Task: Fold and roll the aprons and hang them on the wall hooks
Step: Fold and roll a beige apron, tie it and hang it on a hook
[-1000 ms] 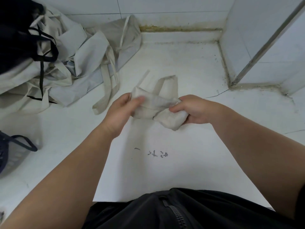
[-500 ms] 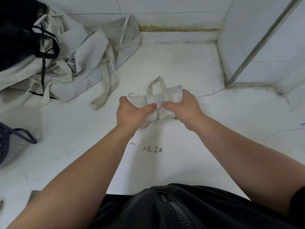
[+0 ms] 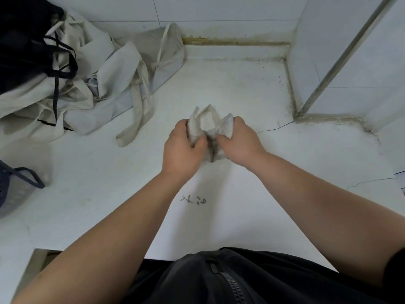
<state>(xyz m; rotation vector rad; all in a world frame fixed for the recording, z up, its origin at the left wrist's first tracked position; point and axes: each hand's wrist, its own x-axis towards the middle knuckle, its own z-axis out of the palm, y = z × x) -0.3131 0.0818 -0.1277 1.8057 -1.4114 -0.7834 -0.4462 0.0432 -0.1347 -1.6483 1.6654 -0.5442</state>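
Note:
A small rolled beige apron [image 3: 211,133] is bunched between both my hands above the white counter [image 3: 219,88]. My left hand [image 3: 184,148] grips its left end with fingers curled round the cloth. My right hand [image 3: 237,142] grips the right end, thumb pressed into the middle. A strap loop [image 3: 208,113] of the apron sticks up behind my fingers. The lower part of the roll hangs between my wrists.
A heap of loose beige aprons [image 3: 92,84] lies at the back left, with a black apron [image 3: 26,44] on top and straps trailing toward the middle. A dark mesh basket [image 3: 13,187] stands at the left edge. Tiled walls close the back and right.
My hands have come closer together and squeezed the roll into a tighter bundle. The strap loop now stands up behind the fingers.

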